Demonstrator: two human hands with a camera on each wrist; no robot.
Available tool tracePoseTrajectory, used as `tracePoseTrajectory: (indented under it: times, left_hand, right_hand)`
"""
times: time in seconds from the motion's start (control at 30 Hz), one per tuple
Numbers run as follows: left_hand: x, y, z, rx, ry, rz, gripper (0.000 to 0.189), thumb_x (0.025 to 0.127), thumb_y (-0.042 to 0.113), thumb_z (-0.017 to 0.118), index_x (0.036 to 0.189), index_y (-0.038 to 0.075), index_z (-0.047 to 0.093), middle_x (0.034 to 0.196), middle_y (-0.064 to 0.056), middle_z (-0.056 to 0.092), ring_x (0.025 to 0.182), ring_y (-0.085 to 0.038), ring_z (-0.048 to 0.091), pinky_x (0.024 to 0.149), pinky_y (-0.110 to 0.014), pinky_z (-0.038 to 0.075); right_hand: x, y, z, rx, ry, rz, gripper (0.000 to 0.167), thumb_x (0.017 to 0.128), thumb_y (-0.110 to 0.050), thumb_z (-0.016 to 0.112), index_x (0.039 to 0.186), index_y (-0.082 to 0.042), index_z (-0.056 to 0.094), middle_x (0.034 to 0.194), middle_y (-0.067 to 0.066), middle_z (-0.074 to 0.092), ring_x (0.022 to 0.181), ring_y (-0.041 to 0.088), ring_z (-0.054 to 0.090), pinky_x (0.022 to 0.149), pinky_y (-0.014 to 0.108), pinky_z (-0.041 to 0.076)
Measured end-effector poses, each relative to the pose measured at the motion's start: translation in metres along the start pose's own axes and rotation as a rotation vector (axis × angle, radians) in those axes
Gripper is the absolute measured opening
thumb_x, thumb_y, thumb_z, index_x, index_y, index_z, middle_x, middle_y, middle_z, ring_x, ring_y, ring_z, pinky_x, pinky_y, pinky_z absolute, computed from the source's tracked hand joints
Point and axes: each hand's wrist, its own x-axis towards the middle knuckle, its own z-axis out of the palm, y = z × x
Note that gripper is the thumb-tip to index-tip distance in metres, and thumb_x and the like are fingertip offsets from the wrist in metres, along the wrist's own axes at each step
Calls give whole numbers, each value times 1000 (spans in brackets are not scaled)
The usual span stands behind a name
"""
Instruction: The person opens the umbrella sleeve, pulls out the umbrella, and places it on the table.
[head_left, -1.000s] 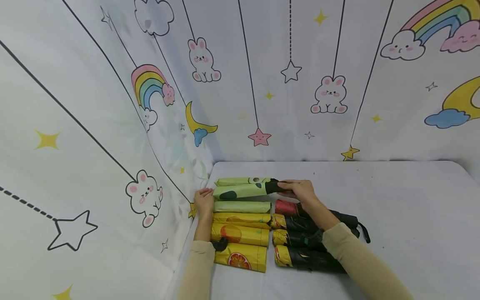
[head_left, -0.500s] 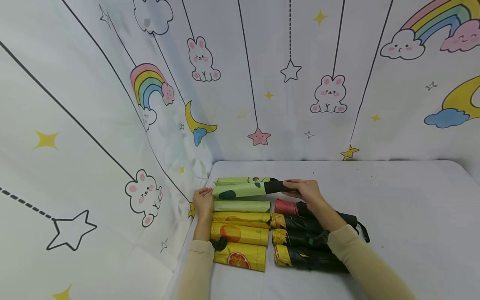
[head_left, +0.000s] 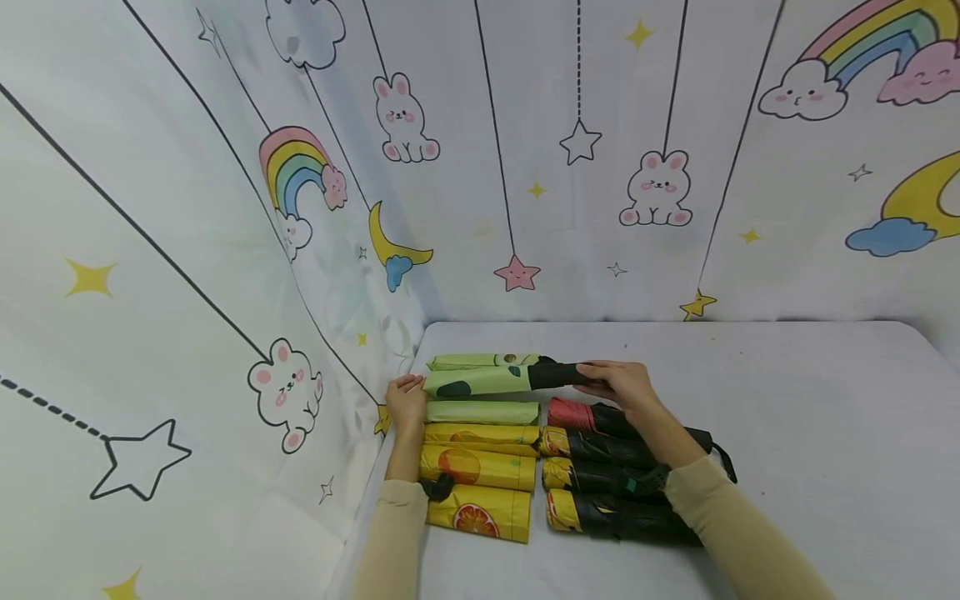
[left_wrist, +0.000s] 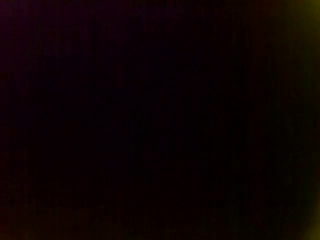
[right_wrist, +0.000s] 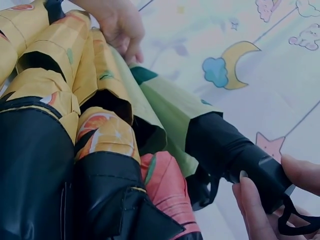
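A folding umbrella (head_left: 553, 375) with a black handle lies partly inside a light green avocado-print sleeve (head_left: 480, 382). My right hand (head_left: 621, 389) grips the handle's end; the right wrist view shows thumb and fingers around the black handle (right_wrist: 260, 167), by its wrist strap (right_wrist: 295, 220). At the sleeve's other end, my left hand (head_left: 406, 406) pinches the green fabric. Behind this one lies another green sleeve (head_left: 465, 361), and in front a flat plain-looking green sleeve (head_left: 483, 412). The left wrist view is almost fully black.
Several yellow fruit-print sleeves (head_left: 480, 468) lie stacked in a column toward me. To their right rest several folded umbrellas (head_left: 637, 512), dark with yellow ends, and one with a red end (head_left: 570, 415). A patterned white curtain (head_left: 480, 167) borders the white table (head_left: 825, 450) at back and left.
My right hand has moved to the right, drawing the umbrella along, so more of its black part shows beyond the green sleeve. The left hand and the sleeve have stayed in place.
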Motion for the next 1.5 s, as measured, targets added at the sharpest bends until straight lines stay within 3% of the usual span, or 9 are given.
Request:
tracePoseTrajectory:
  times: [0.3, 0.93, 1.2, 1.5]
  left_hand:
    - [-1, -1, 0, 3, 12, -3, 43, 89, -20, 53, 130, -10, 56, 126, -28, 65, 122, -39, 66, 88, -30, 56]
    - [2, -4, -1, -4, 8, -4, 43, 92, -19, 53, 134, -13, 54, 127, -29, 64, 124, -40, 65, 103, -43, 54]
    - [2, -5, -1, 7, 22, -1, 36, 93, -18, 54, 128, -8, 58, 125, -28, 66, 122, -40, 65, 101, -41, 55]
    - [2, -3, 0, 8, 7, 2, 37, 97, -15, 53, 133, -12, 54, 127, -29, 65, 124, -40, 65, 102, -40, 55]
  right_hand:
    - [-4, -1, -9, 1, 7, 5, 59, 92, -16, 82, 139, 10, 59, 107, 5, 77, 95, 21, 78, 108, 54, 48]
    - [-14, -5, -29, 24, 13, 17, 65, 90, -16, 84, 142, 12, 55, 106, 4, 77, 98, 22, 78, 106, 51, 48]
    - [-14, -4, -36, 18, 36, 20, 57, 90, -17, 84, 137, 6, 63, 105, 2, 78, 96, 22, 78, 107, 52, 48]
    - [-20, -9, -44, 50, 15, 5, 64, 91, -12, 83, 142, 12, 55, 106, 1, 77, 98, 22, 78, 103, 49, 52]
